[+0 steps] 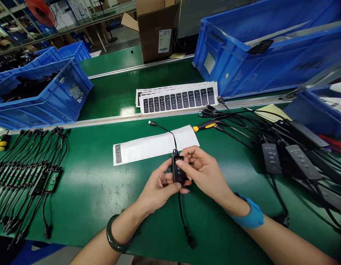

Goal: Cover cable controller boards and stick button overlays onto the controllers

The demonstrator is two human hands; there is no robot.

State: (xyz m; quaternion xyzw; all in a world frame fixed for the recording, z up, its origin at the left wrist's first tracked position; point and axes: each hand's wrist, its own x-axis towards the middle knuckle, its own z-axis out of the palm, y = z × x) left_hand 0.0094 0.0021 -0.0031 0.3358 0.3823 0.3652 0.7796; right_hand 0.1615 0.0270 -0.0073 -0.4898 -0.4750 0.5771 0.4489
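Observation:
Both of my hands hold a small black inline controller (178, 170) with a cable running out of each end, low over the green table. My left hand (159, 187) grips it from the left and below, fingers curled round it. From the right, my right hand (204, 173) has its thumb pressed on the controller's face. A white backing sheet (151, 146) with one black label left at its left end lies just beyond my hands.
Sheets of black labels (177, 98) lie on the green belt. Finished controllers with cables (286, 158) pile at the right. Bare green circuit boards with cables (29, 178) lie in a row at the left. A yellow-handled screwdriver (205, 126) lies nearby. Blue bins (35, 92) and a cardboard box (156, 31) stand behind.

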